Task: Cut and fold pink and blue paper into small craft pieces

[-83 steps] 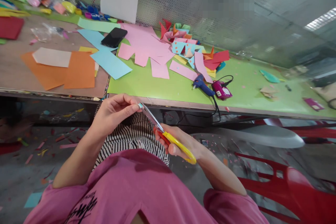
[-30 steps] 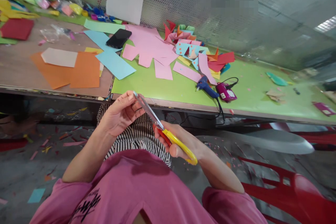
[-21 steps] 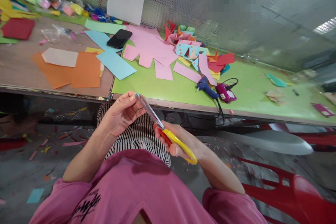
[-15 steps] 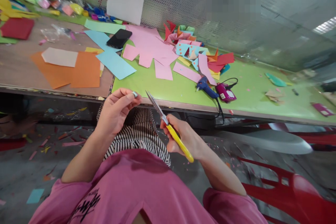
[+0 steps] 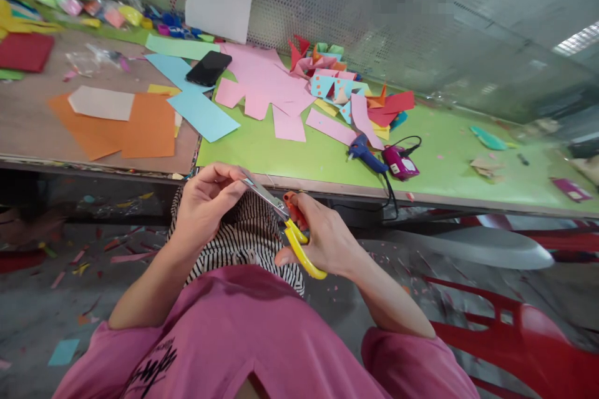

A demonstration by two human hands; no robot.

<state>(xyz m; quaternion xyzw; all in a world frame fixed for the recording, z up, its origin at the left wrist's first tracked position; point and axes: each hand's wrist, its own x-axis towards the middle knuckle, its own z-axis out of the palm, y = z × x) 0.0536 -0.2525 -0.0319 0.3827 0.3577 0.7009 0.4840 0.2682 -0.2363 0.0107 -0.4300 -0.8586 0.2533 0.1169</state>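
My right hand (image 5: pixel 322 234) grips a pair of scissors (image 5: pixel 271 199) with one yellow and one orange handle. Their metal blades point up and left, and the tips reach the fingertips of my left hand (image 5: pixel 206 202). The left thumb and fingers are pinched together on a small pale blue scrap, mostly hidden now by fingers and blades. Both hands are over my lap, just in front of the table edge. Beyond them on the green table top (image 5: pixel 224 156) lie a light blue paper strip (image 5: pixel 206 115) and pink paper pieces (image 5: pixel 266 75).
A blue glue gun (image 5: pixel 367 153) lies beside a purple box (image 5: pixel 401 163) with a cable. A black phone (image 5: pixel 209 68) rests on paper. Orange sheets (image 5: pixel 147 128) lie at left, and folded colourful paper (image 5: pixel 332 81) is heaped at the back. A red chair (image 5: pixel 528 336) stands at lower right.
The scissors have moved left and turned, bringing their blades to my left fingertips. The handles have spread apart, and the orange one now shows. The pale blue scrap has become mostly hidden.
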